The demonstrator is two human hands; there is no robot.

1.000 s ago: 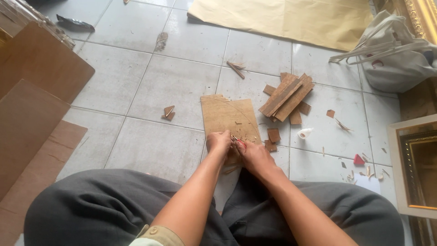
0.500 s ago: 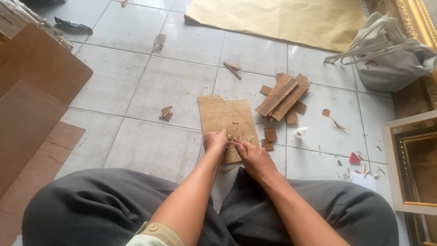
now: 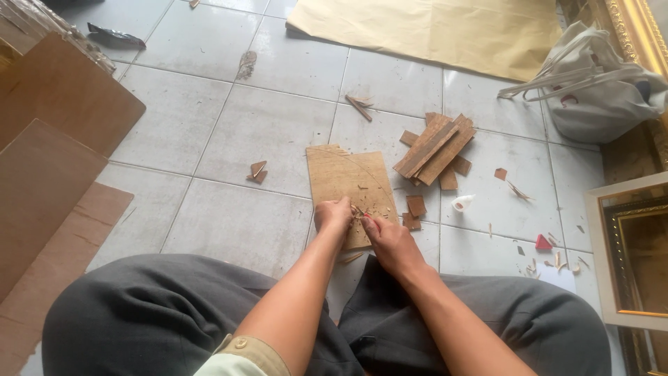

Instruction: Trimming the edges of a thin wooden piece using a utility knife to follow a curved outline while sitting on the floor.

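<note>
A thin brown plywood board [image 3: 348, 177] lies flat on the tiled floor in front of my knees. My left hand [image 3: 332, 216] and my right hand [image 3: 386, 240] meet at its near edge, fingers pinched together around a small wood splinter [image 3: 360, 212]. Small chips lie scattered on the board around my fingertips. What exactly each hand grips is too small to make out clearly.
A pile of dark wood strips [image 3: 435, 146] lies right of the board. Large hardboard sheets [image 3: 49, 153] lean at the left. Brown paper [image 3: 431, 31] covers the far floor. A white bag [image 3: 598, 90] and gilded picture frames [image 3: 630, 251] stand at the right. Small offcuts [image 3: 257, 170] litter the tiles.
The hands stay at the board's near edge with only small finger movements. The view has shifted slightly.
</note>
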